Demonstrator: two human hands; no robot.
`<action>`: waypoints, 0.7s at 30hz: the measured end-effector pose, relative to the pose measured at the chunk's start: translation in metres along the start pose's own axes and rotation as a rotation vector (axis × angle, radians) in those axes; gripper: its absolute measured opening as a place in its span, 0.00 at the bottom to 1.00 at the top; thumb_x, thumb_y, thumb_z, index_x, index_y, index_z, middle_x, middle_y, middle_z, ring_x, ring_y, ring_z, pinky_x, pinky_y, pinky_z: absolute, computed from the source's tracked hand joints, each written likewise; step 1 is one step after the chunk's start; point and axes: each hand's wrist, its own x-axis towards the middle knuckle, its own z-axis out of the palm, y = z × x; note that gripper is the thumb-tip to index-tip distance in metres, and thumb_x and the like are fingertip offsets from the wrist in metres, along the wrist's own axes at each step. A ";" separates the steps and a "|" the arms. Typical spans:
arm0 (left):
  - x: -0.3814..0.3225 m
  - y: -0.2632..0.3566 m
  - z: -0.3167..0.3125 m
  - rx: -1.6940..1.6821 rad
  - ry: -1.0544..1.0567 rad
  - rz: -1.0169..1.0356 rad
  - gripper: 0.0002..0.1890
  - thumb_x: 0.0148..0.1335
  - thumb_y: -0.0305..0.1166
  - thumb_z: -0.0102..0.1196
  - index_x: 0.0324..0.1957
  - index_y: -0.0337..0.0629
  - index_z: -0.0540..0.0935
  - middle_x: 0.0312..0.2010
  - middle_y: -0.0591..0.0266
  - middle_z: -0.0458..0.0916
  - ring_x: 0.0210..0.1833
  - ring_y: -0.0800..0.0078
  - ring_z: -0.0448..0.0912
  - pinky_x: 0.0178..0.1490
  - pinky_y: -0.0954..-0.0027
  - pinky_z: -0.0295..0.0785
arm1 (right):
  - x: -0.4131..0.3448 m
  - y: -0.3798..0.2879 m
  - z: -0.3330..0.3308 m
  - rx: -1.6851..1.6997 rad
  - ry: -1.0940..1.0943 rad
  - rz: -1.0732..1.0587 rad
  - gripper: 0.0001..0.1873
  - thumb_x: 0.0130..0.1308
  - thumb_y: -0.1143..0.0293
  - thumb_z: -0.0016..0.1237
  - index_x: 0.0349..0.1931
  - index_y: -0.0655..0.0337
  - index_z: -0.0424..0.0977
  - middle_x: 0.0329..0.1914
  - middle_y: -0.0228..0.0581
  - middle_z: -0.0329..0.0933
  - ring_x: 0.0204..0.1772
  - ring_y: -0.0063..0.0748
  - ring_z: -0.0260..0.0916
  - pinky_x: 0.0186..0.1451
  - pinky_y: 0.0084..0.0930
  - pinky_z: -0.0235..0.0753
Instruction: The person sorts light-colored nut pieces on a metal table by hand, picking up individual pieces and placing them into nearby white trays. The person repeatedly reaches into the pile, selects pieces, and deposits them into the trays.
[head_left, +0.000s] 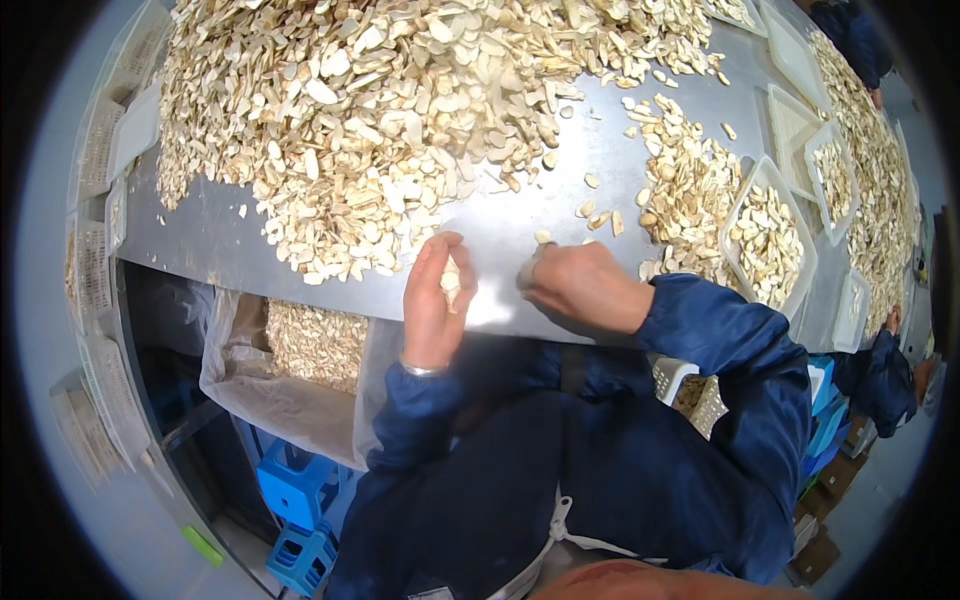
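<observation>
Several pale dried slices (450, 282) are cupped in my left hand (435, 300), which is above the front edge of the steel table (517, 225). A large heap of similar slices (360, 135) spreads over the table just beyond that hand. My right hand (585, 285) is curled over the bare metal, to the right of the left one. Something grey covers a fingertip on it, and the motion blurs its fingers. One slice (543, 236) shows beside those fingertips; whether they grip anything is hidden. A few loose slices (598, 220) lie beyond the right hand.
A smaller slice pile (686, 180) and a filled plastic tray (769, 247) are at right. Below the table edge at left is a plastic-lined container of fragments (319, 345), with a blue stool (296, 484) below. Other people in dark sleeves (881, 382) are at far right.
</observation>
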 end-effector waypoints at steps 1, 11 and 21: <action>0.000 0.002 0.005 0.008 0.063 -0.043 0.15 0.78 0.38 0.47 0.56 0.40 0.77 0.44 0.63 0.77 0.44 0.82 0.76 0.45 0.77 0.72 | 0.000 0.001 -0.003 0.056 0.040 0.021 0.08 0.64 0.63 0.58 0.39 0.55 0.80 0.30 0.44 0.77 0.33 0.51 0.78 0.34 0.42 0.77; 0.006 -0.028 0.035 0.180 -0.030 -0.033 0.20 0.79 0.40 0.42 0.63 0.37 0.72 0.38 0.66 0.79 0.31 0.82 0.72 0.27 0.80 0.63 | 0.040 0.067 -0.034 -0.131 0.265 0.378 0.12 0.67 0.63 0.56 0.48 0.54 0.81 0.34 0.46 0.79 0.38 0.52 0.78 0.40 0.42 0.76; 0.026 -0.075 0.068 -0.094 -0.113 -0.218 0.25 0.80 0.52 0.34 0.62 0.45 0.73 0.49 0.61 0.82 0.44 0.73 0.81 0.31 0.74 0.70 | 0.009 0.047 -0.056 0.438 0.006 0.188 0.17 0.63 0.53 0.61 0.41 0.57 0.85 0.22 0.42 0.81 0.25 0.37 0.79 0.33 0.30 0.75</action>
